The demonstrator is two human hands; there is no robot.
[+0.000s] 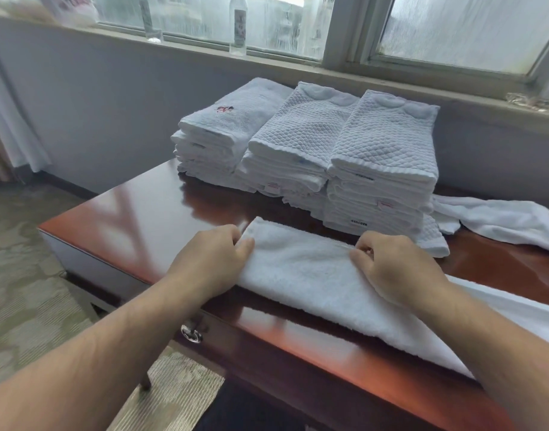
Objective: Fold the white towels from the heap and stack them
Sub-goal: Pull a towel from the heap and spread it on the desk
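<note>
Two bare forearms are reaching over a glossy red-brown desk (136, 209). With curled fingers, the left hand (217, 256) and the right hand (394, 269) are each pinching the far edge of a long white towel (313, 275) lying along the desk's near side. Behind it, three stacks of folded towels (382, 157) are sitting near the wall, with a loose towel (500, 222) lying just to their right.

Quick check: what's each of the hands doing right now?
Left hand: closed, pinching the left end of the white towel.
Right hand: closed, pinching the same towel's far edge.
</note>
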